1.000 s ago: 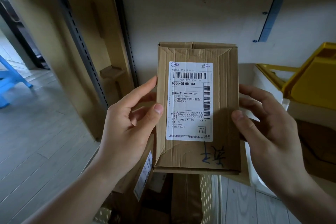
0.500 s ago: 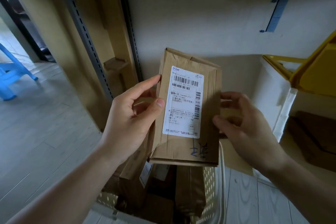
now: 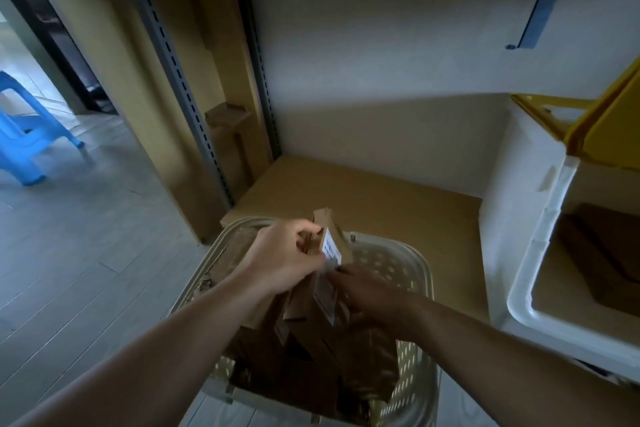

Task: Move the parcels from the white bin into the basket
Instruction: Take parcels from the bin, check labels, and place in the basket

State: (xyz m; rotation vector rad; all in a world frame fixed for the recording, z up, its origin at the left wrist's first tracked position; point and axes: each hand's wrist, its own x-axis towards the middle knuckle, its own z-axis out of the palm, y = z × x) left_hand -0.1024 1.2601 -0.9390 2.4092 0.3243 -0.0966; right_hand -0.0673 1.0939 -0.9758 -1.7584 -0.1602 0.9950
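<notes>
Head view: I see the parcel point(image 3: 331, 242) standing on edge over the basket point(image 3: 424, 274), its white label facing right, with other brown parcels point(image 3: 304, 333) packed upright below it. My left hand point(image 3: 282, 258) grips it from 9 o'clock, fingers curled round its top edge. My right hand point(image 3: 369, 291) sits against its lower side at 4 o'clock; whether those fingers grip, I cannot tell. At 3 o'clock stands the white bin point(image 3: 540, 253), a brown parcel inside.
</notes>
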